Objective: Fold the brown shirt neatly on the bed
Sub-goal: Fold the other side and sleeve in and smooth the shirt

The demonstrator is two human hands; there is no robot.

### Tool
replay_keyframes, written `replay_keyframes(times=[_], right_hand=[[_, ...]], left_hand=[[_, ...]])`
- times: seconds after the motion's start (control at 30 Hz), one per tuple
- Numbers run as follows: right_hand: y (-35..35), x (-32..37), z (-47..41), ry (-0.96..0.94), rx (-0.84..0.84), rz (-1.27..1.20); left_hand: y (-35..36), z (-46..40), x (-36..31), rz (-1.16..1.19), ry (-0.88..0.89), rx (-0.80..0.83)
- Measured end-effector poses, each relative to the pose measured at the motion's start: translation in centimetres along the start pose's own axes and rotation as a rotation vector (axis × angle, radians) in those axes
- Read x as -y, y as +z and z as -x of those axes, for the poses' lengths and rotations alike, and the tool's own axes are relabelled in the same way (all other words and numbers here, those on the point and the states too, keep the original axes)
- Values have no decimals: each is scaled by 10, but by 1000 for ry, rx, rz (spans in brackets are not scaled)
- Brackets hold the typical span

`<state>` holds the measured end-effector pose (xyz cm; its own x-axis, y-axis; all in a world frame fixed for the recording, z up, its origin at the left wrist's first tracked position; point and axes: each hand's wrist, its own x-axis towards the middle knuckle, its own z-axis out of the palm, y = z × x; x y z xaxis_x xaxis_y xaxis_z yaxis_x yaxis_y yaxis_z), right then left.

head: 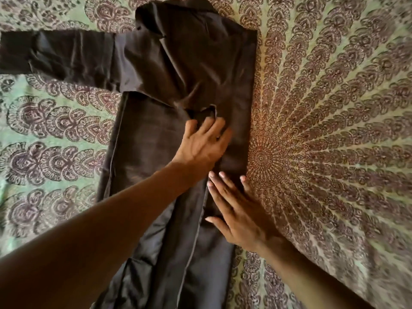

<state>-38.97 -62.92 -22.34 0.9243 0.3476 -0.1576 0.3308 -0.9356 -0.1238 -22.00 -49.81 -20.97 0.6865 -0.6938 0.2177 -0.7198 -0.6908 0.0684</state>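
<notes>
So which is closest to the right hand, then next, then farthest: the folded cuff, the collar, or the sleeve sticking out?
From the right hand:
1. Folded cuff, just above, mid-shirt.
2. Collar, top of the shirt.
3. Outstretched sleeve, its end far left.

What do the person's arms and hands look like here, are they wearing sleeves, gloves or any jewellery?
Both forearms are bare, with no sleeve in view. The left hand and the right hand wear no gloves, and no ring, watch or bracelet shows. The fingernails look short and unpainted, though the picture is slightly blurred.

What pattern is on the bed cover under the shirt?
The bed cover has a pale green ground with dark feathery paisley prints, seen in the head view.
</notes>
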Motion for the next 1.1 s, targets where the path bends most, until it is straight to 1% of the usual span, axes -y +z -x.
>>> replay_keyframes(times=[0.03, 0.1, 0.13, 0.2, 0.23, 0.3, 0.33, 0.37, 0.4, 0.5, 0.57, 0.63, 0.67, 0.73, 0.83, 0.87, 0.9, 0.97, 1.0, 1.03, 1.1], right_hand=[[1, 2, 2, 45, -23, 2], [1, 4, 4, 187, -35, -9], [3, 7, 6, 209, -25, -10], [9, 25, 22, 121, 13, 3], [12, 38, 36, 50, 42, 6], [14, 61, 64, -65, 87, -2], [13, 71, 77, -104, 106, 1], [12, 77, 88, -128, 119, 1], [12, 81, 96, -113, 122, -13], [16, 85, 98, 124, 98, -70], [18, 91, 99, 214, 123, -32], [22, 100, 104, 197, 141, -10], [23, 107, 109, 169, 142, -13], [25, 123, 122, 60, 150, -30], [31, 145, 140, -153, 190, -41], [33, 148, 145, -161, 177, -52], [34, 151, 148, -112, 153, -66], [35, 155, 153, 67, 117, -89], [36, 159, 156, 112, 113, -90], [37, 164, 160, 102, 111, -85], [40, 174, 168, -14, 115, -79]], left_hand=[[1, 10, -1, 52, 28, -5], [-4, 29, -2, 182, 16, 97], [-7, 36, 0, 227, -5, 152], [-16, 49, 1, 255, -20, 293], [-21, 53, 1, 241, -20, 406], [-26, 59, 1, 149, -13, 612], [-29, 61, 0, 111, 1, 666], [-30, 64, -1, 90, 7, 677], [-30, 66, -3, 76, 2, 674], [-39, 65, -10, 50, -25, 664], [-50, 68, -20, 34, -23, 563], [-58, 76, -30, 51, 1, 460], [-61, 82, -33, 78, 13, 463], [-62, 97, -37, 101, 24, 556], [-62, 122, -40, 1, 43, 697], [-61, 129, -41, -30, 53, 724], [-61, 134, -41, -46, 56, 736], [-61, 137, -41, -54, 49, 730], [-60, 137, -42, -58, 51, 720], [-60, 137, -44, -58, 53, 715], [-62, 136, -46, -53, 51, 721]])
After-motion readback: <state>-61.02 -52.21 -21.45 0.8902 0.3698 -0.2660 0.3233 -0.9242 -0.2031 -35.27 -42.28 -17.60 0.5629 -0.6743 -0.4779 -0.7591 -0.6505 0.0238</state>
